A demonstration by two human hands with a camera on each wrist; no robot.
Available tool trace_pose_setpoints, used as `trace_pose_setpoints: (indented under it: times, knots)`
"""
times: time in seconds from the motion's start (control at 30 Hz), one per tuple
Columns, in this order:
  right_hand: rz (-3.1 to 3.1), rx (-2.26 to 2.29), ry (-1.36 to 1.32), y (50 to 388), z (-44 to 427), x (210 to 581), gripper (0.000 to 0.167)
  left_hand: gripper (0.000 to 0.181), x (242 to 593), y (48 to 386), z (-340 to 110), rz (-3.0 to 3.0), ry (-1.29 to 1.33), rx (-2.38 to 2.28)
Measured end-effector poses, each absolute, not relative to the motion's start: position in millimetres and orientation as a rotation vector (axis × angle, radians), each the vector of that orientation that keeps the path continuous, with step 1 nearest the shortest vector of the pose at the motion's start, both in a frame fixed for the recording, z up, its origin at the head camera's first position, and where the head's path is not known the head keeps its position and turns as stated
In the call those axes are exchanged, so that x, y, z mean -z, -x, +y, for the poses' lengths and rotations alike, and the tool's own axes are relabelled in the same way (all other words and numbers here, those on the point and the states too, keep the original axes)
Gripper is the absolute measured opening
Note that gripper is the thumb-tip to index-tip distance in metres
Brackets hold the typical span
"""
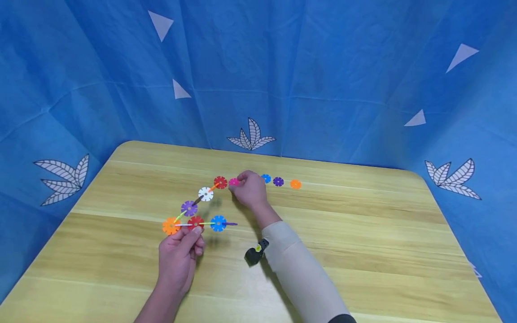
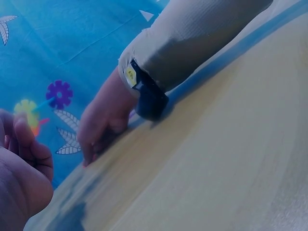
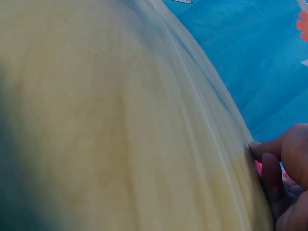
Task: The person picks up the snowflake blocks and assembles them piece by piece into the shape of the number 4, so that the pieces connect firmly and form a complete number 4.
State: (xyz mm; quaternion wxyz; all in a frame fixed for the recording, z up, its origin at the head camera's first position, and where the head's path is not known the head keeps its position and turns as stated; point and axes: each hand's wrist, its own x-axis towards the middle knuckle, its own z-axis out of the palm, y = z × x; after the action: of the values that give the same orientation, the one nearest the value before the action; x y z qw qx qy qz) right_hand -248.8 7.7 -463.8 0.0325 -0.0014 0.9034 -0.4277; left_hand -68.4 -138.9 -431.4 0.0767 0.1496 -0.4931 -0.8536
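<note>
The left hand (image 1: 177, 253) is pinching a red disc (image 1: 195, 220), thumb in front, in a linked chain of slotted discs. Right of that grip, the chain is running to a blue disc (image 1: 218, 223) and ending in a purple piece (image 1: 231, 224) seen edge-on. Left of the grip is sitting an orange disc (image 1: 171, 226); from there the chain is bending away through a purple disc (image 1: 189, 208) and a white disc (image 1: 206, 194) to a second red disc (image 1: 220, 182). The right hand (image 1: 251, 190) is reaching down, thumb and forefinger standing narrowly at a pink disc (image 1: 233, 181); whether they are pinching it, I cannot tell. Three loose discs (image 1: 278, 181) are lying right of that hand on the wooden table (image 1: 363, 233).
</note>
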Motion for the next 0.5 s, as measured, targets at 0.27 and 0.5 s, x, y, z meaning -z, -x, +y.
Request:
trace_pose_setpoints:
  times: [0.27,0.5]
  knots:
    - [2.756,1.317,-0.021,248.3,7.1,460.9,0.028,0.022,432.3,69.7,-138.8,-1.48,-0.451,2.553]
    - [2.744,1.318,-0.026,245.3,8.1,459.6,0.026,0.021,431.5,70.3,-139.0,-1.476,-0.438,2.562]
